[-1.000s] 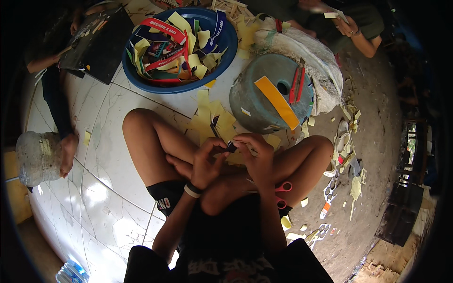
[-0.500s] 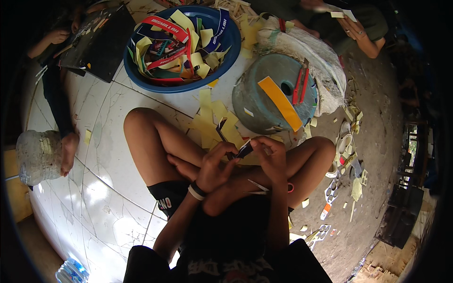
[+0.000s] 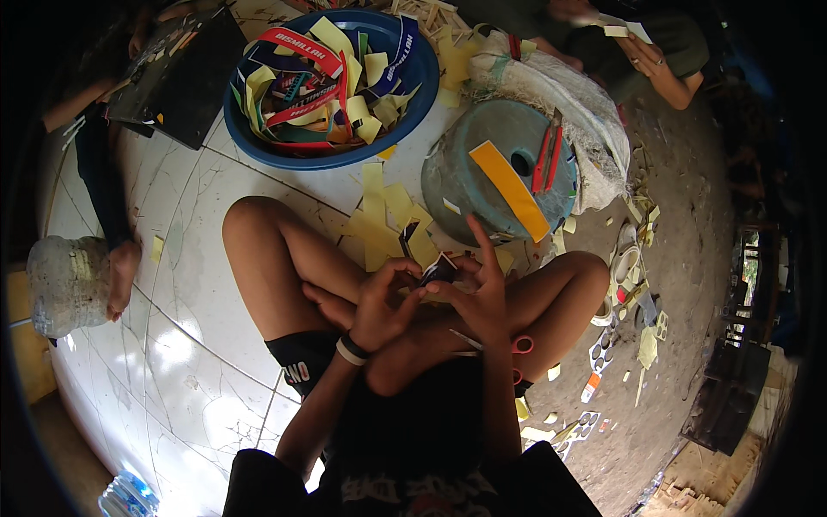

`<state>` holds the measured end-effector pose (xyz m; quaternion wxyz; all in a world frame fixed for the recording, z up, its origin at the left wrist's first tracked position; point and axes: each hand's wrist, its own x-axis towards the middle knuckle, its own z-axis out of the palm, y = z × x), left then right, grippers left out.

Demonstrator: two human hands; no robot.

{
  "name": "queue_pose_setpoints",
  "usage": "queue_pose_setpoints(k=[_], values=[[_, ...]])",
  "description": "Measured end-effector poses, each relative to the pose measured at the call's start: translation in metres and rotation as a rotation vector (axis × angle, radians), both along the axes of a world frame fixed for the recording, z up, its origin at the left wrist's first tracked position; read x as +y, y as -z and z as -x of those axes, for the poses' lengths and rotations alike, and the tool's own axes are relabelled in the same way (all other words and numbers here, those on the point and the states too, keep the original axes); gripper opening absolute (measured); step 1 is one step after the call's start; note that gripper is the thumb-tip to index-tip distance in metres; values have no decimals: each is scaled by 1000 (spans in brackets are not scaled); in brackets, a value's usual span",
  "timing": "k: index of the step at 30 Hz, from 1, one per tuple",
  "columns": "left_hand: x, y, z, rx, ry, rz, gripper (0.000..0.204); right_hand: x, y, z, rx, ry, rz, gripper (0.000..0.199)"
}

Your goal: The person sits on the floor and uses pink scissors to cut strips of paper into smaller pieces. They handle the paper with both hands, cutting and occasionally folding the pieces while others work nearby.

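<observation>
Both hands, left hand [image 3: 383, 302] and right hand [image 3: 478, 289], fingers pinched on one small dark sticker [image 3: 439, 270] above crossed legs [image 3: 284, 267], bucket [image 3: 500, 177] just beyond.

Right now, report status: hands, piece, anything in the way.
Left hand and right hand both pinching a small dark piece above the crossed legs. Yellow scraps on the floor just ahead. Red-handled scissors under the right forearm.

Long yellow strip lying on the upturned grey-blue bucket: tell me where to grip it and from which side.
Take the long yellow strip by its lower right end, which reaches the rim of the upturned grey-blue bucket, coming in from the person's side. It lies flat and slanted, so an end at the edge probably lifts easiest. The red-handled cutters crowd its upper right flank.
</observation>
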<state>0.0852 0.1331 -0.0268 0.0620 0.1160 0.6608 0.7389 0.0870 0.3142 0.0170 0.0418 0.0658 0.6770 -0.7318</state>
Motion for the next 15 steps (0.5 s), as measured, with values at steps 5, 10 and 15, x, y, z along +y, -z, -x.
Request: queue_pose_setpoints(k=[5, 10, 15], values=[[0, 2, 1, 3, 8, -25, 44, -5, -2, 2, -36, 32, 64, 105], [1, -1, 0, 16, 8, -39, 50, -19, 0, 0, -28, 119, 186, 103], [1, -2, -1, 17, 4, 1, 52, -26, 8, -3, -21, 245, 117, 99]])
